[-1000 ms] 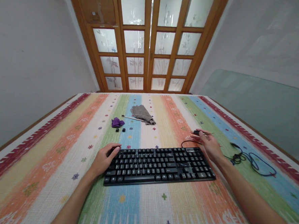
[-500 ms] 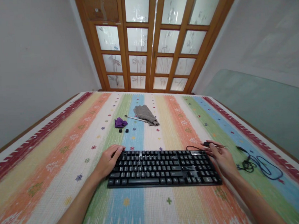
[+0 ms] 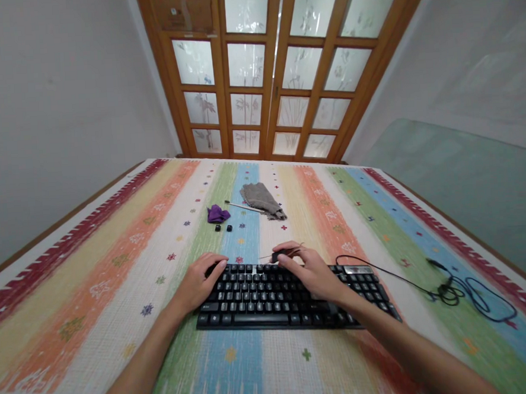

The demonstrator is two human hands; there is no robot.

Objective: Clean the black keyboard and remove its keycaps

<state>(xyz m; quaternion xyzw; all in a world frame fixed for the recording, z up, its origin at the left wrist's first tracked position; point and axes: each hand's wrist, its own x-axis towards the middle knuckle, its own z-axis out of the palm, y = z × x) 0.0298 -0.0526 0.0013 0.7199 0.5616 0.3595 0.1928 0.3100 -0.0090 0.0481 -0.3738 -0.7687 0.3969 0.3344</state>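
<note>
- Black keyboard lies low centre of the frame, bare striped surface all around.
- Left hand rests open on its left end.
- Right hand pinches a small dark tool above the keys.

- A room in a home, to judge by its furnishings.
- Wooden doors with frosted, etched glass panes close the far wall.
- Plain white walls stand at both sides.
- A striped, colourful woven cloth covers the table.
</note>
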